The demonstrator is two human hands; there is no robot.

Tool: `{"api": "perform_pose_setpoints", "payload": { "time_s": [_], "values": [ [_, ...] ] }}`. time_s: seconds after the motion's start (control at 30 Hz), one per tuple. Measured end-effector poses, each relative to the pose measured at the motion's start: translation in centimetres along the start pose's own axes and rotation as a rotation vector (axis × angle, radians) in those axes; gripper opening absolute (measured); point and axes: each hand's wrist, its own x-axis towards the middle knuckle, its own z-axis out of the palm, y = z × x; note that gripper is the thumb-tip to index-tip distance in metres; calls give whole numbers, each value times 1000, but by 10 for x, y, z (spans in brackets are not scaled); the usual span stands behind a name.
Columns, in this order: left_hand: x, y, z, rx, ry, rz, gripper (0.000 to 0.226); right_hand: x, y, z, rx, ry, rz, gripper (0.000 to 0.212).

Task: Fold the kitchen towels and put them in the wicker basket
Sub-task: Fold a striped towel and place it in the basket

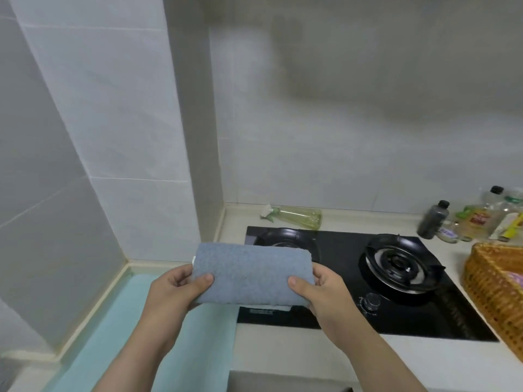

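Head view: both hands' grips pinch a folded, nubbly blue-grey towel [252, 274], seemingly doubled over.

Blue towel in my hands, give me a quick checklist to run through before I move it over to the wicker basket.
1. Fold: ok. The blue towel is a compact rectangle.
2. Grip: ok. The left hand and right hand each pinch one end, thumbs on top.
3. Target in sight: ok. The wicker basket stands at the right of the counter, partly cut off by the frame.
4. Room in the basket: cannot tell. Something pink lies inside, and the rest is out of view.
5. Path over the stove: ok. No flame shows on either burner.
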Motion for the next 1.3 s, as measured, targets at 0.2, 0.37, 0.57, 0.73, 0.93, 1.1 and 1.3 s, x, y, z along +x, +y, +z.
{"api": "perform_pose_setpoints", "payload": {
  "time_s": [0.2,0.37,0.57,0.73,0.93,1.1,1.3],
  "values": [
    [2,-15,104,12,-105,-17,35,-12,-19,-100,27,81,10,28],
    [0,-25,181,43,-228,-14,52,-31,-33,-174,24,160,-7,28],
    [3,-31,265,75,-357,-11,40,-49,-40,-247,18,272,-24,28],
    [13,-42,325,96,-421,-37,23,-50,-42,-298,16,376,-15,26],
    [32,-60,404,61,-497,-53,33,-43,-47,-365,-2,472,-24,25],
    [59,-75,471,63,-556,-74,53,-27,-57,-424,-39,522,-26,32],
    [80,-91,546,83,-624,-74,60,-10,-65,-490,-75,593,-43,29]
  ]
}}
